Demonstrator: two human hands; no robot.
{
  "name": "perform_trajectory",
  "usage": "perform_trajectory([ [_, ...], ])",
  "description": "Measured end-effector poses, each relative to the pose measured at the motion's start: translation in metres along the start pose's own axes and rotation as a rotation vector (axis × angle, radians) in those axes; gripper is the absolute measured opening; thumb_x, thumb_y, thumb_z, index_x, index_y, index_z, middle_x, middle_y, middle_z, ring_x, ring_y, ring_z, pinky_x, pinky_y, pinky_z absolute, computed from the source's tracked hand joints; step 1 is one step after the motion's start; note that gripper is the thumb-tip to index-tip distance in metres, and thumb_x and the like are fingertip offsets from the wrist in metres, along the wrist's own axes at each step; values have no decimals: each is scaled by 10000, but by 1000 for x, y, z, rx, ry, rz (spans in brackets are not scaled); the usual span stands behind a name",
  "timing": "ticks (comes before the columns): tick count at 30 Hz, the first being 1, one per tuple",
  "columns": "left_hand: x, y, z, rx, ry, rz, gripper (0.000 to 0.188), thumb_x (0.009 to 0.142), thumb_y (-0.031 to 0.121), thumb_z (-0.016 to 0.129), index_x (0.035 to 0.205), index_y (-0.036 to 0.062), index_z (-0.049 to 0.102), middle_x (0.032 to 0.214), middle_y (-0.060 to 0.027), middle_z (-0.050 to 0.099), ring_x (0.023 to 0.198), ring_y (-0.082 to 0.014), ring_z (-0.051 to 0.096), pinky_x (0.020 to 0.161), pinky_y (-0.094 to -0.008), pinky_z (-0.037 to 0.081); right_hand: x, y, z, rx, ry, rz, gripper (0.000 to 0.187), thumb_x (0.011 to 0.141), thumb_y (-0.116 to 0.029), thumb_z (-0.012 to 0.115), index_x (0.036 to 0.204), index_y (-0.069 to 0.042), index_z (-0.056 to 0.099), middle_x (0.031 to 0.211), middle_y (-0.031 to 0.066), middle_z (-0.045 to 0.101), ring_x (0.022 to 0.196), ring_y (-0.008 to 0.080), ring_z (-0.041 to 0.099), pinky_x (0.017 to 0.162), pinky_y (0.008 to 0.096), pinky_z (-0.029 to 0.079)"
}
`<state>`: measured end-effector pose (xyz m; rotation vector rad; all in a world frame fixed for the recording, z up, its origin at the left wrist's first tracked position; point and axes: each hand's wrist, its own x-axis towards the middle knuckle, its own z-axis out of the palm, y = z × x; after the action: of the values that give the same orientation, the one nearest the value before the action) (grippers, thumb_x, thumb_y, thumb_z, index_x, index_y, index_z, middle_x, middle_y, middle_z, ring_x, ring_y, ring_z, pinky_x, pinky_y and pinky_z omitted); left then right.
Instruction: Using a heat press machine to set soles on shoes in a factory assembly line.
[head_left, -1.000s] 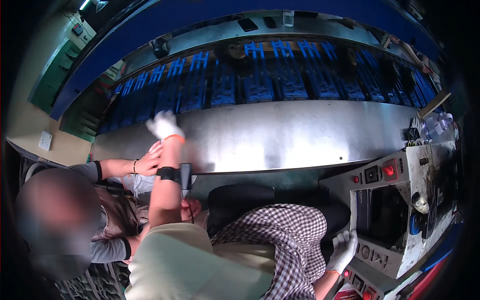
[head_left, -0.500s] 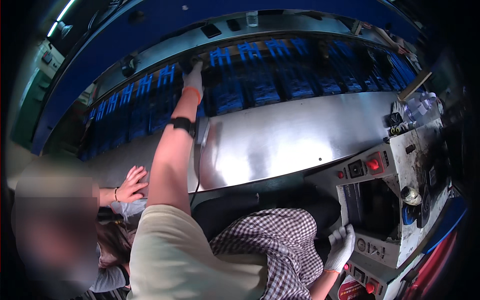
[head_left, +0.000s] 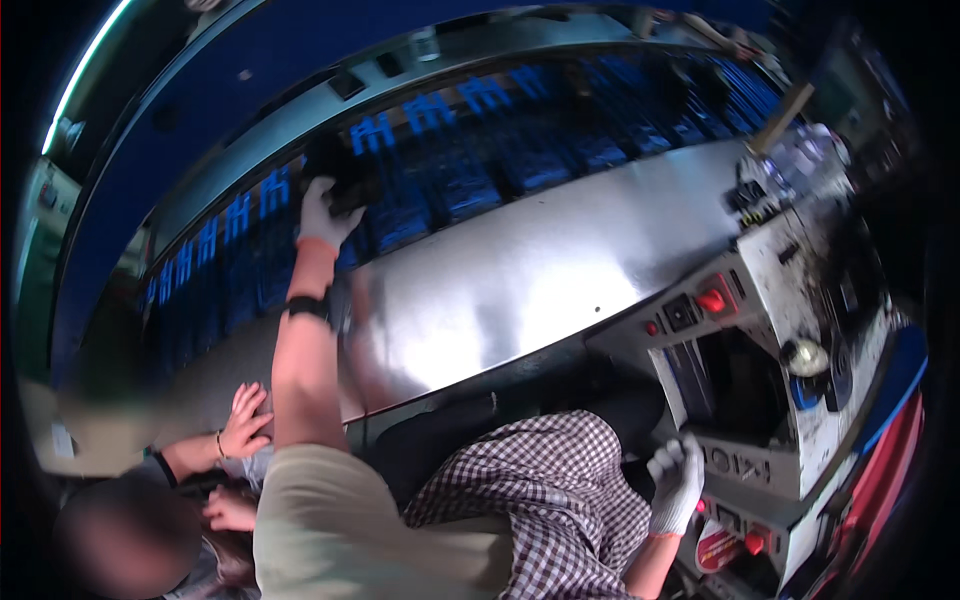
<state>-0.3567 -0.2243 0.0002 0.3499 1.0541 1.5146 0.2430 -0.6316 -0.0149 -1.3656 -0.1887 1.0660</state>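
Gloved in white, the left hand (head_left: 326, 216) reaches across the steel counter (head_left: 480, 300), fingers bent around a dark piece (head_left: 337, 168) whose exact shape is lost in shadow. That piece is just beyond the counter's far edge, in front of the row of blue holders (head_left: 427, 115). A black band (head_left: 308, 305) circles the left wrist. The right hand (head_left: 676, 485), also gloved, is on the near side of the counter, toward its right end; its fingers curl loosely and it seems to hold nothing.

As for progress, I judge that a grip on the dark piece has been made, while setting it down is not yet done. Whether the piece is free of the holders or partly seated among them, the gloom does not show.

Farther out, the blue holders line the counter's far edge, and past them a shelf bears a dark flat device (head_left: 347, 82) and a clear bottle (head_left: 425, 45). On the counter's right end stands a clear plastic container (head_left: 795, 165). Nearer than that end is a grubby control box (head_left: 765, 265) with a red button (head_left: 710, 300). By the counter's left end, at its near edge, a co-worker's bare hand (head_left: 243, 428) shows with fingers spread. Chequered cloth (head_left: 560, 470) covers the wearer's lap, before the counter.
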Motion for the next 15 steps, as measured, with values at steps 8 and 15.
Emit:
perform_trajectory([
  [8, -196, -87, 113, -256, -290, -186, 703, 821, 242, 655, 1485, 43, 538, 1410, -155, 652, 1284, -331, 635, 1125, -517, 471, -40, -113, 121, -224, -824, -226, 684, 1088, -308, 569, 1630, 22, 315, 1592, 248, 457, 1463, 319, 481, 1212, 427, 388],
  [15, -326, -149, 241, -240, -1015, -286, 864, 855, 436, 646, 1580, 23, 422, 1543, -199, 528, 1389, -351, 546, 1202, -488, 412, -73, -176, 171, -580, -680, -746, 928, 1004, -331, 662, 1658, 63, 135, 1721, 321, 152, 1619, 393, 165, 1311, 414, 150],
])
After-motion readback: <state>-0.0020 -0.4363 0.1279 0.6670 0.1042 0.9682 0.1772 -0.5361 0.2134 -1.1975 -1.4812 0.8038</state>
